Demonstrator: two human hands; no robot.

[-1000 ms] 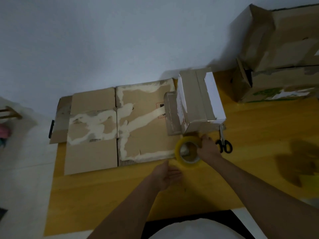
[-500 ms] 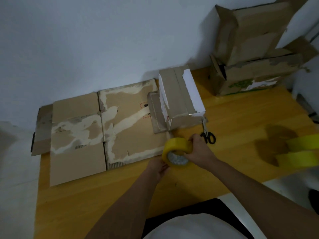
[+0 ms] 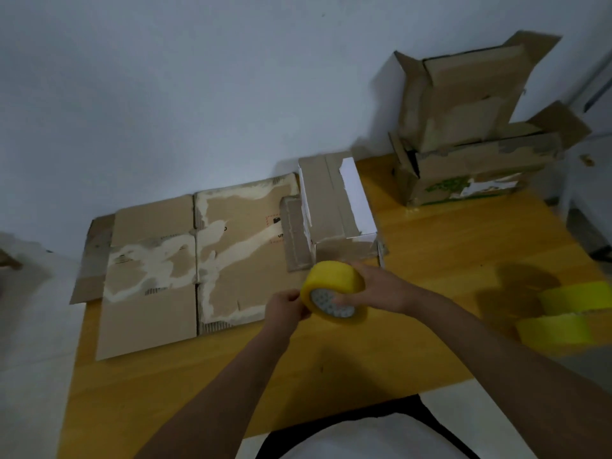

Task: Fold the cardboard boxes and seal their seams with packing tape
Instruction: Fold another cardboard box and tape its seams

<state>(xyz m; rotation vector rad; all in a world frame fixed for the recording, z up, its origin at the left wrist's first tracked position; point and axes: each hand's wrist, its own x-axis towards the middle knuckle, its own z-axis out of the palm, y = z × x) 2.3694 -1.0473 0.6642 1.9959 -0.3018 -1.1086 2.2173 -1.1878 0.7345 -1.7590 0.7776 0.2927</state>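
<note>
Tape roll [image 3: 334, 288] now lifted off worktop [image 3: 430, 246]; am gripping it in right hand [image 3: 381, 288], left hand [image 3: 286, 308] pinching its edge, hunting tape end before sealing small box [image 3: 334, 207].

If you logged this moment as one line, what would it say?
phase: finding tape end | right hand: holds tape roll | left hand: pinches roll's edge | small box: folded, on table

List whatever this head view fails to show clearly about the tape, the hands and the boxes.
- Free end of the tape roll: too small and blurred to find; the left hand pinches at the roll's edge.
- Spare tape rolls: motion-blurred and cut by the right edge.
- Small folded box: its near face is partly hidden by the roll and the right hand.
- Stacked boxes: insides not visible.
</note>
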